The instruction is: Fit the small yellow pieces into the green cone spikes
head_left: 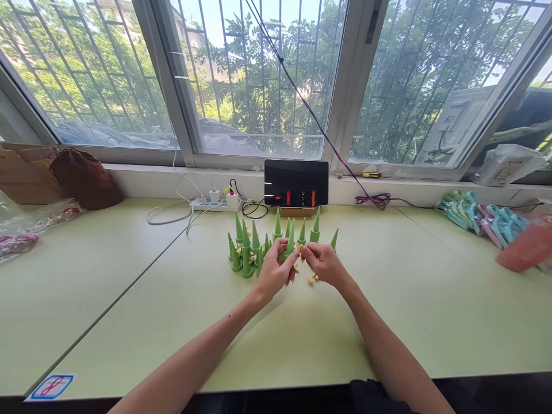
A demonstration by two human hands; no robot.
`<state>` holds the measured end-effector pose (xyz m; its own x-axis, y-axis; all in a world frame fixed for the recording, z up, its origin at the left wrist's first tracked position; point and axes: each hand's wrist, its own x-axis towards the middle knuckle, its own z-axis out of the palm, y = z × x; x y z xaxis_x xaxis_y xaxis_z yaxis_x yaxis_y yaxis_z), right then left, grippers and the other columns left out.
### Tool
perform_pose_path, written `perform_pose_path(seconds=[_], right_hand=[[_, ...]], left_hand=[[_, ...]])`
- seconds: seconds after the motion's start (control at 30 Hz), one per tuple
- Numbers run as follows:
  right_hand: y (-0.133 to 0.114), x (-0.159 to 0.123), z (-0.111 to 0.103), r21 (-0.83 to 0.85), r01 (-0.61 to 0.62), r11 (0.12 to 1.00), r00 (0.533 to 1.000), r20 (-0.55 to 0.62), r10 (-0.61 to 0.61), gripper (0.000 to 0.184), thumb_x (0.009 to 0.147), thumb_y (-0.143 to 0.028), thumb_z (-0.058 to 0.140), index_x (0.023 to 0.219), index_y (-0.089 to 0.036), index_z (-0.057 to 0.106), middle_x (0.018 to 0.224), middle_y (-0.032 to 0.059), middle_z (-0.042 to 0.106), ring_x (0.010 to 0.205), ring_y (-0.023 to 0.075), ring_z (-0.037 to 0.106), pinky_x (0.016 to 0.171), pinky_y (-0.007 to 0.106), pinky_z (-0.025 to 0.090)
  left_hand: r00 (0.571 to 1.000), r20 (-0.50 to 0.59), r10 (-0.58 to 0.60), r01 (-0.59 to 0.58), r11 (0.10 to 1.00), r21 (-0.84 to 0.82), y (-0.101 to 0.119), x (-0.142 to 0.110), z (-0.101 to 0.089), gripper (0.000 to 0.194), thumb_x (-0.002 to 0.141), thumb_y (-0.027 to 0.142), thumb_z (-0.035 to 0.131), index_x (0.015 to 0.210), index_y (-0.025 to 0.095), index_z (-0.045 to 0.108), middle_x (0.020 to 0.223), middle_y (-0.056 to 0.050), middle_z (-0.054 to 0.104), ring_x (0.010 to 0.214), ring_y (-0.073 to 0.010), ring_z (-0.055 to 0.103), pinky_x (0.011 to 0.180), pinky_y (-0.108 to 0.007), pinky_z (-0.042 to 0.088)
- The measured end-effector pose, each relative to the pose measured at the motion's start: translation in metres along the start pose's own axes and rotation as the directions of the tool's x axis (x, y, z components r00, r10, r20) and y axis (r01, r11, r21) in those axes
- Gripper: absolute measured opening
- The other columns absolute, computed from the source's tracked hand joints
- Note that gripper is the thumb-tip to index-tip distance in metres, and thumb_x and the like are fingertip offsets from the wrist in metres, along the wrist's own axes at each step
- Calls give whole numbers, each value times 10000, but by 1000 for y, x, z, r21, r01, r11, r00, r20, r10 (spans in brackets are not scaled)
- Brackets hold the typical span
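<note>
Both of my hands meet over a pale green table [129, 299], just in front of a cluster of upright green plastic cones [246, 253]. My left hand [276, 269] grips one green cone [290, 240] near its base, tip pointing up. My right hand [324, 264] pinches a small yellow piece [298, 248] held against that cone's base. A few more small yellow pieces [311, 280] lie on the table under my hands and among the cones.
A dark tablet [296, 178] with a phone [297, 198] leaning on it stands at the window sill. A white power strip [214, 203] with cables lies to its left. A brown bag [84, 177] sits far left; pastel-coloured plastic items [483, 218] lie far right.
</note>
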<state>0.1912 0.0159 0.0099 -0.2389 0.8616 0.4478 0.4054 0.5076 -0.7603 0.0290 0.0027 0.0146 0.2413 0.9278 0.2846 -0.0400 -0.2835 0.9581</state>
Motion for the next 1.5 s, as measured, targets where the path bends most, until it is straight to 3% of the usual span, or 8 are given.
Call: perform_pose_path(seconds=[0.33, 0.57, 0.8, 1.17, 1.5], right_hand=[[-3, -1, -1, 91, 13, 996, 999, 39, -17, 306, 958, -437, 460, 796, -195, 551, 632, -12, 547, 540, 119, 476, 523, 239, 382], [-2, -1, -1, 67, 17, 998, 999, 38, -19, 331, 958, -432, 447, 736, -196, 518, 601, -21, 518, 515, 113, 442, 511, 242, 363], [1, 0, 0, 31, -10, 999, 999, 31, 9, 344, 966, -421, 428, 709, -201, 489, 548, -38, 448, 494, 109, 384, 488, 238, 311], [-4, 0, 1, -23, 1, 1000, 999, 36, 0, 463, 984, -487, 356, 627, -201, 425, 543, -24, 428, 506, 115, 369, 499, 248, 293], [-4, 1, 2, -9, -3, 1000, 999, 35, 3, 456, 991, -476, 352, 641, -196, 438, 569, -22, 434, 524, 115, 375, 518, 248, 293]], left_hand=[[1000, -12, -25, 24, 995, -92, 3, 1, 0, 285, 848, 420, 630, 918, 181, 490, 782, 38, 566, 358, -31, 459, 334, -195, 333], [998, 8, -63, 63, 994, -93, 5, 0, 0, 317, 823, 444, 659, 890, 172, 509, 676, 56, 517, 356, -36, 440, 343, -189, 319], [999, 18, -45, 46, 996, -70, 3, 0, 1, 303, 844, 441, 636, 872, 178, 488, 713, 53, 503, 360, -33, 447, 339, -195, 332], [994, 30, 105, -108, 984, 138, -3, -4, 1, 243, 895, 428, 564, 945, 191, 540, 728, 32, 569, 408, -51, 484, 374, -192, 369], [999, 13, 29, -29, 1000, 2, 2, -4, 2, 240, 866, 403, 611, 887, 180, 525, 703, 51, 506, 365, -31, 446, 342, -186, 327]])
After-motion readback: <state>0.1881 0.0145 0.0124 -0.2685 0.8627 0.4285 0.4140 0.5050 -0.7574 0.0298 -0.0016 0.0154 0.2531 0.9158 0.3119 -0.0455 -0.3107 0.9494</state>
